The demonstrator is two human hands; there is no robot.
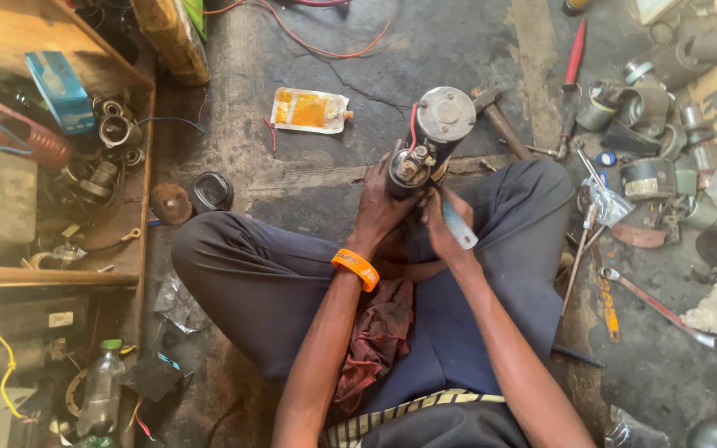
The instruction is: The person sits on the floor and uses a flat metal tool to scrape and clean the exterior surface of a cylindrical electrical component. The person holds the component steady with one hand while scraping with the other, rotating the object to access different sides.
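I sit cross-legged on the floor with a grey metal starter motor [437,124] upright between my knees. My left hand [379,207], with an orange wristband on its wrist, grips the motor's lower body beside its dark solenoid end [408,170], where a red wire runs. My right hand [446,228] holds a small light-blue-handled tool [458,228] against the motor's lower end. A dark red rag [379,332] lies in my lap.
A wooden shelf [139,178] at left holds metal parts and a blue box [60,91]. A yellow pouch [309,110] lies ahead. Motor housings [649,104], a spanner [661,309], a red-handled screwdriver [573,66] and a hammer [499,120] crowd the right. A plastic bottle [101,390] stands lower left.
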